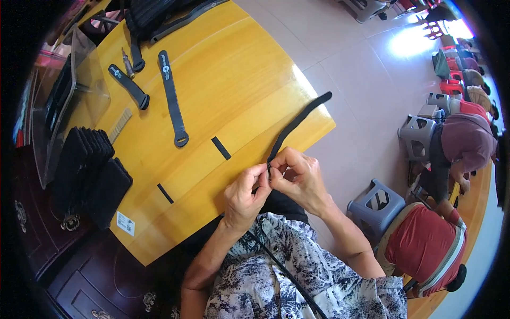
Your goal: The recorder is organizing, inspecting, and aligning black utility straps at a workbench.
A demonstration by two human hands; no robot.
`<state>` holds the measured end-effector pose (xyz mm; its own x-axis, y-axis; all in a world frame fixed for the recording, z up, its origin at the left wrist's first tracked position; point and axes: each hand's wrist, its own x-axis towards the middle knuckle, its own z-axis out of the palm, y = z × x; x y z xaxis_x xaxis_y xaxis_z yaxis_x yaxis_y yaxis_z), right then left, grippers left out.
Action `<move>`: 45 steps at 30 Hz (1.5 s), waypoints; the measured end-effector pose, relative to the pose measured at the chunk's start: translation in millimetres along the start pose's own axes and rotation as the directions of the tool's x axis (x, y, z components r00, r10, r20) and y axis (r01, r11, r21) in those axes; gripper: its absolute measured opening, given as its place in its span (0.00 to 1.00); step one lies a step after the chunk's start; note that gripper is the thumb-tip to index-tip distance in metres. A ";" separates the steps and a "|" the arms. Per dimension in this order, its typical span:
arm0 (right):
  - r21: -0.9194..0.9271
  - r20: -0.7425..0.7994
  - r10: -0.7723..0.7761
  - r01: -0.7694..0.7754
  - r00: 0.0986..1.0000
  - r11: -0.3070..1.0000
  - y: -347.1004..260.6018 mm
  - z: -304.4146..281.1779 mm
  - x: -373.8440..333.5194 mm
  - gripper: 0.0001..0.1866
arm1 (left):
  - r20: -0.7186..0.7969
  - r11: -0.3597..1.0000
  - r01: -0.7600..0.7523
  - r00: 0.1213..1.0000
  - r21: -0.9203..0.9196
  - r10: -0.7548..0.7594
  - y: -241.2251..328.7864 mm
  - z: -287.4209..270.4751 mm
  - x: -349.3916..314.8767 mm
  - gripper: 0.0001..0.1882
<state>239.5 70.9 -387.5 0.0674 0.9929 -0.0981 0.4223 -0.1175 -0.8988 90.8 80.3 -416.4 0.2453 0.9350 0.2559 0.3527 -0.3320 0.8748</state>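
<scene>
Both my hands meet at the front edge of the yellow wooden table, pinching one end of a black fabric strap (296,123). My left hand (247,192) closes thumb and fingers on that end from the left. From the right, my right hand (297,178) grips it with curled fingers. The strap's free end stretches away to the upper right, over the table's right side. Fingers hide the gripped end. Farther left lie a long black strap (171,101) with a slotted end and a shorter black strap (129,86).
Stacked black straps (79,165) stand at the table's left, beside a clear plastic panel (87,95). More black straps (154,16) pile at the far edge. Two short black strips (221,148) mark the table (159,228). Grey stools (377,207) and seated people are on the right.
</scene>
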 end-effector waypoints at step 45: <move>-0.022 0.175 0.087 -0.084 0.981 0.996 -10.5 -8.7 23.1 0.12 | -0.080 0.942 0.192 0.972 -0.276 -0.222 -10.6 15.5 -9.6 0.11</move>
<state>244.5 94.9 -376.6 -0.0553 0.9669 -0.2490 0.4351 -0.2012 -0.8776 98.7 72.9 -434.6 0.0878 0.9923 0.0874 0.1296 -0.0984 0.9867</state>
